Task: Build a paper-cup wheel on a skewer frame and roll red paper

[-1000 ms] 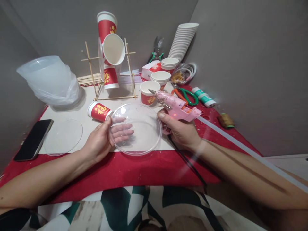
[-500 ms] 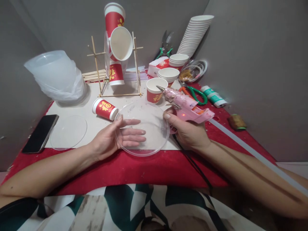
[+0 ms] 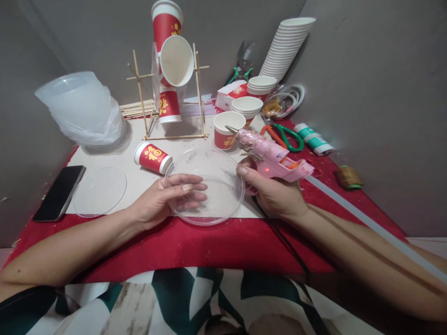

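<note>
A round clear plastic lid [image 3: 223,195] is held up in front of me. My left hand [image 3: 174,195] grips its left side, the thumb lying across the front and the fingers showing through the plastic. My right hand [image 3: 272,190] is wrapped round the handle of a pink hot glue gun [image 3: 265,151], with its thumb at the lid's right rim. The gun's metal nozzle points up and left, close to a red paper cup [image 3: 224,139]. A glowing red light shows on its body, and a long white glue stick [image 3: 349,209] sticks out of its back.
A stick frame [image 3: 171,138] bears several joined cups behind. A tipped cup [image 3: 153,157], a clear disc [image 3: 99,191] and a phone [image 3: 59,193] lie left, before bagged plastic tubs [image 3: 84,111]. Scissors [image 3: 289,139], a cup stack [image 3: 288,49] and a thread spool [image 3: 348,177] are right.
My left thumb has moved from the lid's rim down across its front, and the fingers behind have drawn in. The lid has shifted slightly left. My right hand keeps its hold on the glue gun.
</note>
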Available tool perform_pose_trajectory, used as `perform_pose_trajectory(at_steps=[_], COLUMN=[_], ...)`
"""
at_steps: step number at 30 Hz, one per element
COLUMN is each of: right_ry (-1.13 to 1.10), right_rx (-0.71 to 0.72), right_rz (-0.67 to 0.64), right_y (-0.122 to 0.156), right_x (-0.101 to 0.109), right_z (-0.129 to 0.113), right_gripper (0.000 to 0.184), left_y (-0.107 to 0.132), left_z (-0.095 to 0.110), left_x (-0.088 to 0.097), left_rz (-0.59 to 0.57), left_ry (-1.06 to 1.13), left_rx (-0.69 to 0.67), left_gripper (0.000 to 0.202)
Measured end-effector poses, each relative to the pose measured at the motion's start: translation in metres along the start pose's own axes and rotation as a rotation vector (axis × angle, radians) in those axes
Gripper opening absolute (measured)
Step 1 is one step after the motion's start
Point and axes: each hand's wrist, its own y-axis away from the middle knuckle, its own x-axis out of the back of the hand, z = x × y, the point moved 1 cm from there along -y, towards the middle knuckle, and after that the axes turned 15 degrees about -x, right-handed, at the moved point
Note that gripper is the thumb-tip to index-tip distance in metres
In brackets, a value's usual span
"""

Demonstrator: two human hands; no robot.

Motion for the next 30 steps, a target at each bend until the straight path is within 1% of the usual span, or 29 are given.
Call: perform_pose_trajectory(at_steps=[7, 10, 11, 13, 15, 17, 18, 19, 21, 22, 23, 24, 25, 28, 30], right_ry=[0.019, 0.053, 0.066, 0.079, 0.085, 0.100, 0.110, 0.118, 0.125, 0.128, 0.129, 0.130, 0.131, 0.134, 0.147], right_rx=[0.007, 0.028, 0.036, 0.046, 0.047, 0.043, 0.043, 0.047, 0.063, 0.071, 0.078, 0.083, 0.087, 0.112, 0.186], right_rz=[-0.047, -0.050, -0.045, -0.016, 0.033, 0.078, 0.091, 0.094, 0.085, 0.081, 0.084, 0.092, 0.100, 0.097, 0.083], right_y=[-0.003, -0.003, -0.003, -0.003, -0.003, -0.003, -0.003, -0.003, -0.004, -0.003, -0.003, -0.002, -0.002, 0.001, 0.003], right_x=[0.006, 0.008, 0.009, 0.010, 0.011, 0.011, 0.010, 0.010, 0.008, 0.008, 0.008, 0.008, 0.008, 0.007, 0.005], right_z=[0.010, 0.010, 0.008, 0.006, 0.003, 0.000, -0.002, -0.003, -0.005, -0.007, -0.008, -0.009, -0.011, -0.015, -0.018], right_gripper=[0.035, 0.038, 0.039, 0.040, 0.040, 0.040, 0.040, 0.040, 0.040, 0.039, 0.038, 0.037, 0.036, 0.032, 0.024], left_y=[-0.006, -0.006, -0.005, -0.001, 0.006, 0.013, 0.017, 0.019, 0.023, 0.023, 0.023, 0.022, 0.020, 0.017, 0.015], left_z=[0.001, 0.006, 0.009, 0.015, 0.020, 0.023, 0.024, 0.024, 0.021, 0.019, 0.016, 0.014, 0.013, 0.009, 0.006], left_x=[0.000, -0.001, -0.001, -0.001, -0.001, 0.002, 0.004, 0.005, 0.008, 0.009, 0.010, 0.011, 0.011, 0.009, 0.009], left_rz=[0.171, 0.193, 0.189, 0.173, 0.157, 0.083, 0.003, -0.114, -0.415, -0.550, -0.649, -0.712, -0.742, -0.761, -0.770], left_ry=[-0.016, -0.089, -0.135, -0.268, -0.460, -0.713, -0.866, -1.037, -1.385, -1.533, -1.646, -1.727, -1.781, -1.864, -1.893], left_rx=[-0.073, -0.122, -0.160, -0.279, -0.455, -0.680, -0.814, -0.958, -1.242, -1.359, -1.452, -1.509, -1.537, -1.529, -1.508], left_gripper=[0.010, 0.010, 0.013, 0.018, 0.020, 0.021, 0.023, 0.026, 0.032, 0.033, 0.032, 0.031, 0.030, 0.028, 0.027])
